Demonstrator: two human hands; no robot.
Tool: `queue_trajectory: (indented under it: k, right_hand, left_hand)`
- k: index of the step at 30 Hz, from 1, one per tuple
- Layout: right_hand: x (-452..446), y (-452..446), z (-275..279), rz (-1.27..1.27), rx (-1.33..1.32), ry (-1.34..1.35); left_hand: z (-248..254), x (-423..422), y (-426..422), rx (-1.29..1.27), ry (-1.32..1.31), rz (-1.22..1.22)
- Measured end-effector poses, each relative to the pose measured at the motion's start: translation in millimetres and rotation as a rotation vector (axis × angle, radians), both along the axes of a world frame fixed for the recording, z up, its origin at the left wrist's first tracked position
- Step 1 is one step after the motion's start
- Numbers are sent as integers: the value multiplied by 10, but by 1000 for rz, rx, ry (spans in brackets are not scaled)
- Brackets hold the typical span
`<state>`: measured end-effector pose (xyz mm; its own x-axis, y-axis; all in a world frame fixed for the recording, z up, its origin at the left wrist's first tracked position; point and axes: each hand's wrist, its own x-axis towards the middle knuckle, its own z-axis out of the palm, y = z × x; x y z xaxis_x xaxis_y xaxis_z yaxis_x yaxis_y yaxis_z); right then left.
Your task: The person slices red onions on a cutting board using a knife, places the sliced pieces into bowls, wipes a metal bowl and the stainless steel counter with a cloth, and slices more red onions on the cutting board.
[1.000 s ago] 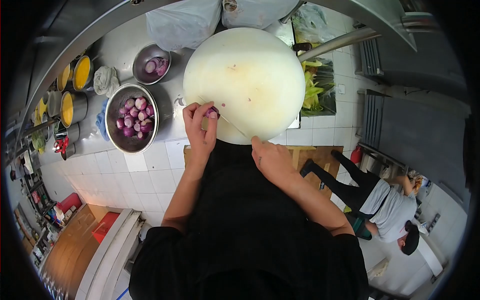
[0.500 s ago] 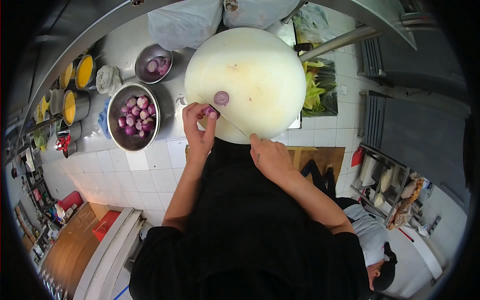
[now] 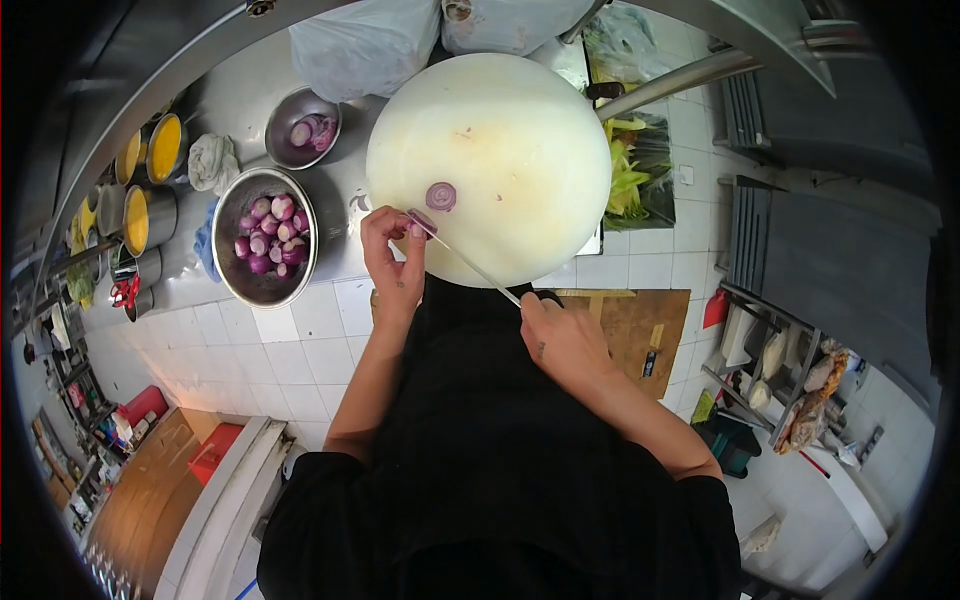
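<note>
My left hand (image 3: 393, 262) pinches a piece of red onion (image 3: 422, 221) at the near left edge of the round white cutting board (image 3: 520, 130). My right hand (image 3: 562, 338) is closed round the handle of a knife (image 3: 478, 267), low by the board's near edge. The thin blade slants up and left, its far end at the onion piece; whether it cuts in, I cannot tell. A round slice of red onion (image 3: 441, 197) with visible rings lies flat on the board just beyond my left hand.
To the left, a large steel bowl (image 3: 308, 262) holds several peeled red onions; a smaller bowl (image 3: 272, 140) behind it has a few pieces. White plastic bags (image 3: 365, 45) stand behind the board. A metal pole (image 3: 680, 83) crosses at the right, near leafy greens (image 3: 625, 175).
My right hand has drawn the knife back, down and right, so its tip now sits at the onion piece. A person at the lower right has gone from view.
</note>
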<state>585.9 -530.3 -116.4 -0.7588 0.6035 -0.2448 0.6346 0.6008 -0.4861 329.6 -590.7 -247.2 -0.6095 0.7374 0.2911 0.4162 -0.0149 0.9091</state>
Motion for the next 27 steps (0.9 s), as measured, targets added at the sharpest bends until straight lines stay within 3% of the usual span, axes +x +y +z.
queue_trajectory:
  k: [27]
  right_hand:
    - [-13,43,398,36,-139,-89]
  left_hand:
    - [60,37,7,-24,8,28]
